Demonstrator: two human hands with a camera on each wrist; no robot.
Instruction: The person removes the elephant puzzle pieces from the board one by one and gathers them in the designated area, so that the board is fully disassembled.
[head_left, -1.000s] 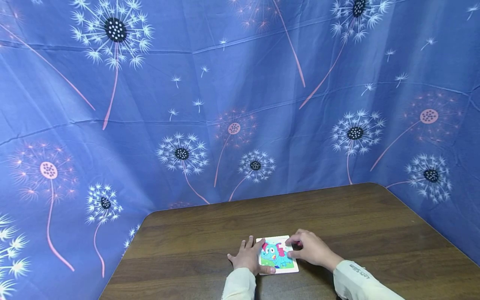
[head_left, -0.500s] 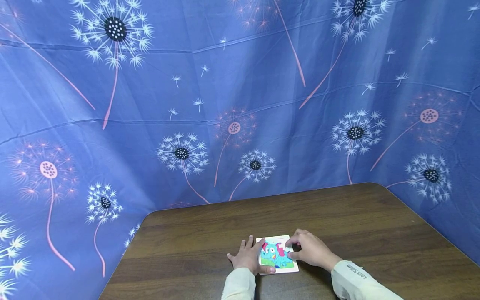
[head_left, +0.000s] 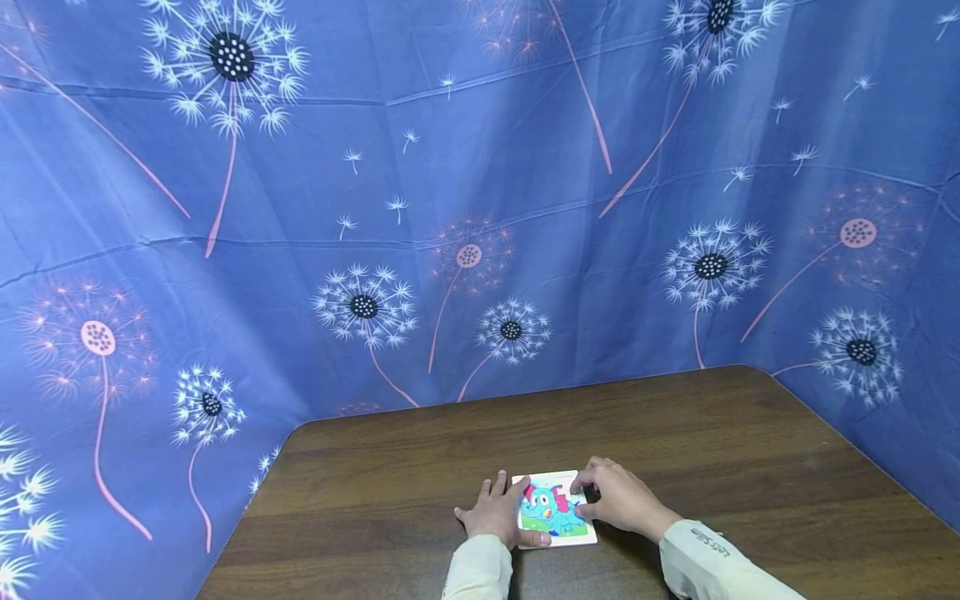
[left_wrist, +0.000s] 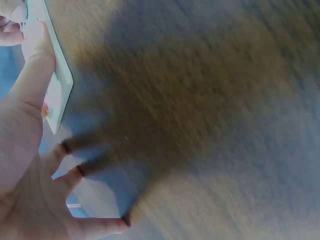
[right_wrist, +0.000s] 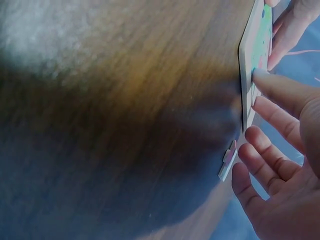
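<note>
A small square jigsaw puzzle (head_left: 553, 527) with a blue cartoon elephant and a pale frame lies on the table. My left hand (head_left: 491, 512) rests on its left edge, fingers spread, the thumb across the lower left corner. At the right edge is my right hand (head_left: 622, 500), thumb and index fingertips on the picture with a gap between them. Whether they pinch a piece I cannot tell. In the right wrist view, small loose puzzle pieces (right_wrist: 228, 159) lie beside the other, bent fingers (right_wrist: 257, 162). A white patch shows in the picture's upper right.
The brown wood-grain table (head_left: 420, 467) extends behind and to both sides of the puzzle. A blue curtain (head_left: 570, 275) printed with dandelions hangs along the table's far edge and sides.
My right wrist and sleeve have shifted very slightly to the left, fingertips still at the puzzle's right edge. The left hand and the puzzle have stayed in place.
</note>
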